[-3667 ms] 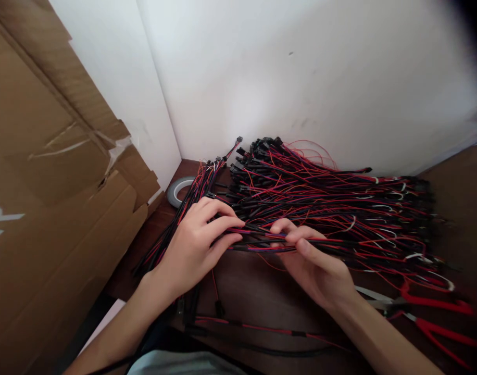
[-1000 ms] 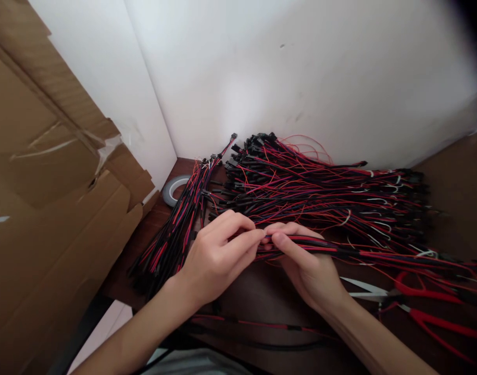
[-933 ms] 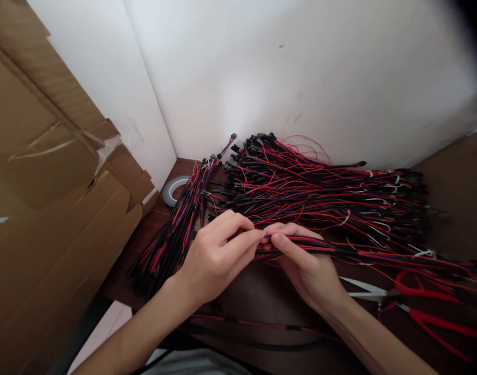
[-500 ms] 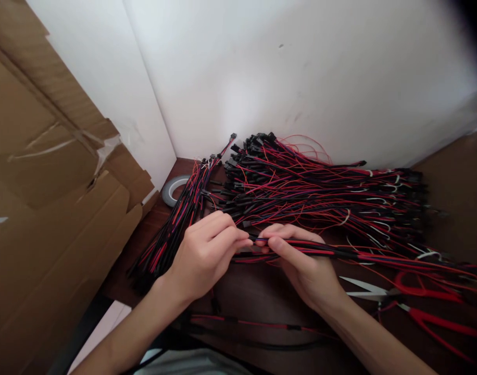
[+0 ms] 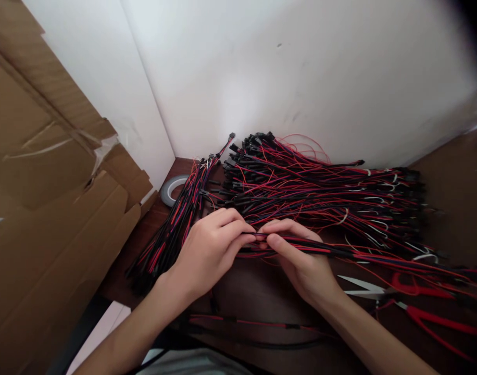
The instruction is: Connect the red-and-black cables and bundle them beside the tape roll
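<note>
My left hand (image 5: 207, 250) and my right hand (image 5: 301, 260) meet at the middle of a dark wooden table (image 5: 246, 291), fingertips almost touching. Both pinch a thin bundle of red and black wires (image 5: 332, 251) that runs off to the right. My right thumb lies over the bundle's left end. Behind the hands lies a big heap of red and black wire leads with black connectors (image 5: 309, 192). A second, straighter bunch of leads (image 5: 176, 224) runs diagonally at the left.
Red-handled scissors (image 5: 402, 294) lie on the table at the right. A grey tape roll (image 5: 172, 188) sits in the corner against the white wall. Flattened cardboard (image 5: 47, 198) leans at the left. A long lead (image 5: 258, 327) lies along the table's near edge.
My left hand drew a little away from the right half a second ago and has come back to meet it. The wire bundle stays in both hands.
</note>
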A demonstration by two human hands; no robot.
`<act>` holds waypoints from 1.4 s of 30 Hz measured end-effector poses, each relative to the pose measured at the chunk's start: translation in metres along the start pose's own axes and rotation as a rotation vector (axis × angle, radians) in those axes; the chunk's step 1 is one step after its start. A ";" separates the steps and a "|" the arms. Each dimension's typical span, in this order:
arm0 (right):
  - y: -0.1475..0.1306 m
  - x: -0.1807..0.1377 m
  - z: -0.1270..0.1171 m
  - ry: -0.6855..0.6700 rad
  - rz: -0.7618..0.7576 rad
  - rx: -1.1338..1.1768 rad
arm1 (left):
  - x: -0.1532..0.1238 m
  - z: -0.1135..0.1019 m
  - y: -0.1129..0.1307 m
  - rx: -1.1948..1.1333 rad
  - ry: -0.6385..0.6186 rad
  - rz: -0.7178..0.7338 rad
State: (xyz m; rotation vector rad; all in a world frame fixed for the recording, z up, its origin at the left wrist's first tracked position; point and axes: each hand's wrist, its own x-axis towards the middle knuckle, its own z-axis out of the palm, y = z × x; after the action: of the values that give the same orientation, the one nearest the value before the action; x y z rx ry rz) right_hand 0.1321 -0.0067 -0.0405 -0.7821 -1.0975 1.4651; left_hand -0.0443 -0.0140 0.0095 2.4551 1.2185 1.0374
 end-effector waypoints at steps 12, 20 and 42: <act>0.000 0.005 0.001 0.083 0.011 0.203 | -0.006 -0.012 -0.007 0.163 0.185 0.090; 0.000 0.009 -0.002 0.125 0.045 0.275 | -0.018 -0.012 -0.016 0.284 0.016 0.084; -0.004 0.009 0.001 0.188 0.116 0.399 | -0.014 -0.019 -0.024 0.090 0.113 -0.018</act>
State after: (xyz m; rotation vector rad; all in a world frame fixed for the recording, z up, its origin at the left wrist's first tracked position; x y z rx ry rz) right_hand 0.1305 0.0020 -0.0358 -0.6890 -0.5990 1.6055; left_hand -0.0776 -0.0114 0.0049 2.4769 1.3465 1.1545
